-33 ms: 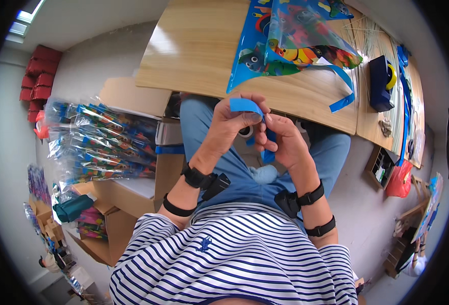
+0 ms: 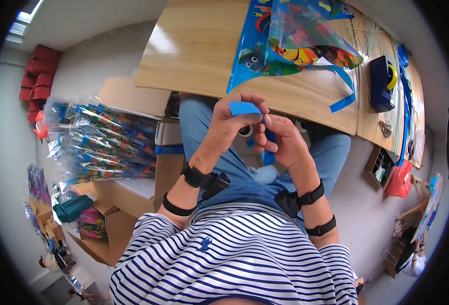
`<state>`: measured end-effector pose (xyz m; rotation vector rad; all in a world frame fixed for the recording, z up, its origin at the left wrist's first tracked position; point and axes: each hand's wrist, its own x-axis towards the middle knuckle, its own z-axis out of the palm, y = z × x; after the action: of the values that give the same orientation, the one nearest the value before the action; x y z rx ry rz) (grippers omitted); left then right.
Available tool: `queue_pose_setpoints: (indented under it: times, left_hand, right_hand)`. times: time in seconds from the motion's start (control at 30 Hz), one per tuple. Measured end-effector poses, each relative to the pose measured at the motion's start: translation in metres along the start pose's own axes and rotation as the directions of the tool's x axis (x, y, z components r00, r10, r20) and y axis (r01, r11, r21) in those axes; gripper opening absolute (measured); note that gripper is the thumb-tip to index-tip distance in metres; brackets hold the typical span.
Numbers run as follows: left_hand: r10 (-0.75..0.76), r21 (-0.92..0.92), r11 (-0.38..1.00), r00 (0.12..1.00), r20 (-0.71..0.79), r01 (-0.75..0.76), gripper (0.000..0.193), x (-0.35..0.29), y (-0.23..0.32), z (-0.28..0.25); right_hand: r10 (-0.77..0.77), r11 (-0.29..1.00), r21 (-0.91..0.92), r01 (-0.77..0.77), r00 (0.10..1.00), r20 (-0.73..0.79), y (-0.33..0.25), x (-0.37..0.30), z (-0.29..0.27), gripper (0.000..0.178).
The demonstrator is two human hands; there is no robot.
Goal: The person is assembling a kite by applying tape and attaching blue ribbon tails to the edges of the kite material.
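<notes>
A blue ribbon strip [image 2: 245, 108] is pinched between my two hands, above my lap and just off the table's near edge. One end curls over the fingers of my left hand [image 2: 232, 118], whose thumb presses on it. My right hand [image 2: 281, 133] grips the strip close beside the left fingertips, and its other end [image 2: 268, 156] hangs down below the right fingers. The fingertips of both hands nearly touch, and they hide the middle of the strip.
On the wooden table [image 2: 194, 46] lie colourful printed plastic sheets [image 2: 295, 51], a loose blue strip [image 2: 344, 91] and a dark blue tape dispenser [image 2: 381, 84]. At left, wrapped colourful packages [image 2: 107, 140] rest over cardboard boxes [image 2: 125, 201]. A red bag [image 2: 399, 179] hangs at right.
Both hands keep their grip on the blue ribbon strip. Its curled upper end has shifted slightly lower and lies a little flatter over the left fingers.
</notes>
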<state>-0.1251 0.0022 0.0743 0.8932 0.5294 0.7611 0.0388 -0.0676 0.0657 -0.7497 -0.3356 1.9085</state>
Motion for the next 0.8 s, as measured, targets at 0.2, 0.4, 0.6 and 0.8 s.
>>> queue_pose_setpoints:
  times: [0.2,0.4,0.6,0.8]
  left_hand:
    - [0.106,0.144,0.987,0.971,-0.216,-0.076,0.007,0.024,-0.006,-0.023]
    - [-0.022,0.177,0.98,0.938,-0.345,0.088,0.009,0.049,-0.017,-0.042]
    - [0.36,0.802,0.585,0.848,-0.388,0.118,0.015,0.058,-0.023,-0.061]
    - [0.438,0.981,-0.096,0.878,0.196,-0.171,0.026,0.043,-0.023,-0.061]
  right_hand:
    - [-0.058,0.913,-0.407,-0.029,0.978,-0.199,0.007,0.018,-0.009,0.039]
    - [-0.202,0.874,-0.48,0.076,0.955,-0.216,0.03,0.059,-0.007,0.023]
    - [0.004,0.994,-0.093,-0.05,0.899,-0.438,0.055,0.081,-0.019,0.017]
    - [0.041,0.994,-0.077,-0.075,0.929,-0.368,0.068,0.091,-0.034,0.017]
